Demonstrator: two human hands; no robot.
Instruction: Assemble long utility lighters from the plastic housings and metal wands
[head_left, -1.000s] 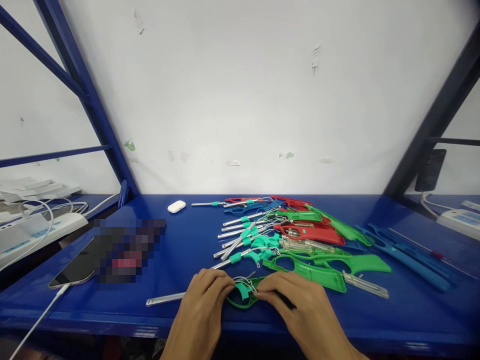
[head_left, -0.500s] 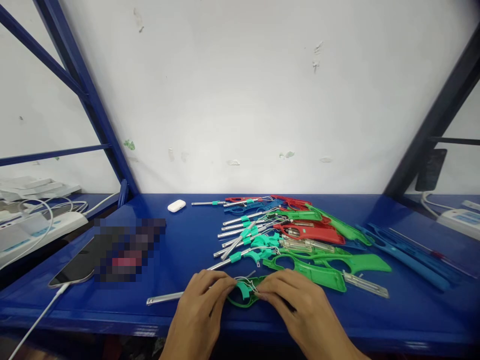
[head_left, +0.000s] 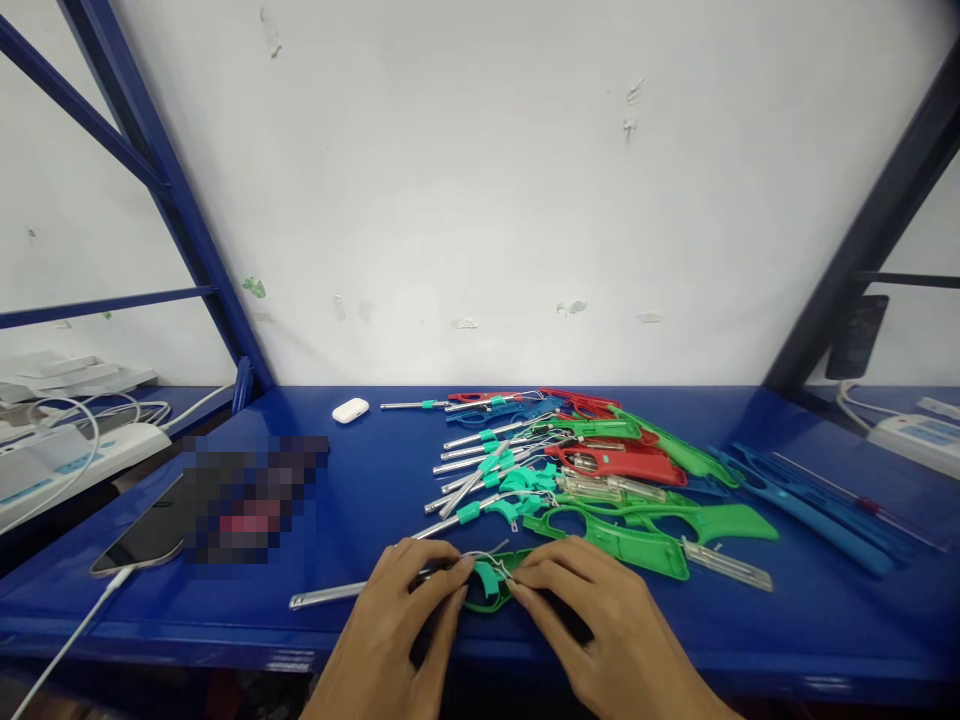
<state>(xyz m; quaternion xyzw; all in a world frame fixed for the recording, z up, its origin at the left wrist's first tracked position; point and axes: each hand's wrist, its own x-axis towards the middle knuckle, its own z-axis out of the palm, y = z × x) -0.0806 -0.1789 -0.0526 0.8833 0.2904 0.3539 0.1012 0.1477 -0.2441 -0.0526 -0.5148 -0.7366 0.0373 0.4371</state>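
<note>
Blue bench (head_left: pixel 360 500). Heap of red, green and blue lighter shells (head_left: pixel 615 470), just beyond the fingers. Phone (head_left: pixel 142 535), far left of them, screen blurred. Left hand (head_left: pixel 397 630) and right hand (head_left: pixel 607 630), fingertips pinched narrowly on the green lighter body (head_left: pixel 487 592) between them. Its metal tube (head_left: pixel 330 597) juts left.

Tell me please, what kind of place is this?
Probably a small assembly workstation: a blue metal shelf bench, a pile of red, green and blue plastic lighter shells with metal tubes, and the left hand and right hand pinching one green plastic shell.
</note>
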